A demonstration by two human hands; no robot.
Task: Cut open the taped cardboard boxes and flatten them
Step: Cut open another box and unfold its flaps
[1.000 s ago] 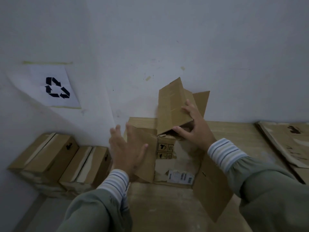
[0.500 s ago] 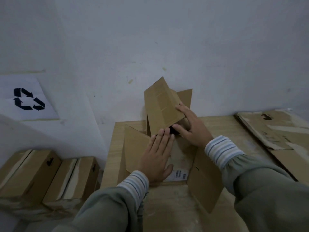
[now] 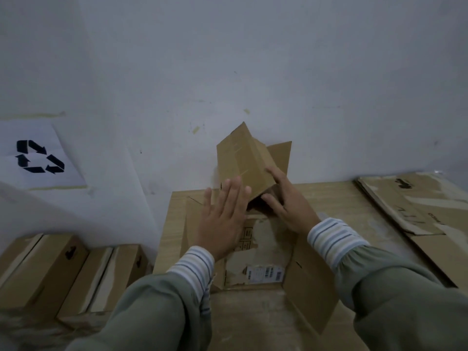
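An opened brown cardboard box (image 3: 263,252) lies on the wooden table (image 3: 336,203) against the wall, its side with a torn label and barcode facing up. One far flap (image 3: 243,160) stands up, tilted toward the wall. My left hand (image 3: 222,221) lies flat with straight fingers on the box's upper face, fingertips near the raised flap. My right hand (image 3: 286,201) holds the lower edge of that raised flap, fingers on top and thumb beneath. A loose flap (image 3: 309,292) hangs toward me at the right.
Flattened cardboard sheets (image 3: 415,211) lie stacked at the table's right. Several taped boxes (image 3: 50,272) sit lower down at the left by the wall. A paper sheet with a recycling symbol (image 3: 38,157) is taped to the left wall.
My left hand has moved from the box's left flap onto its upper face and slid forward to the raised flap. The left flap has been pressed down. My right hand keeps the raised flap.
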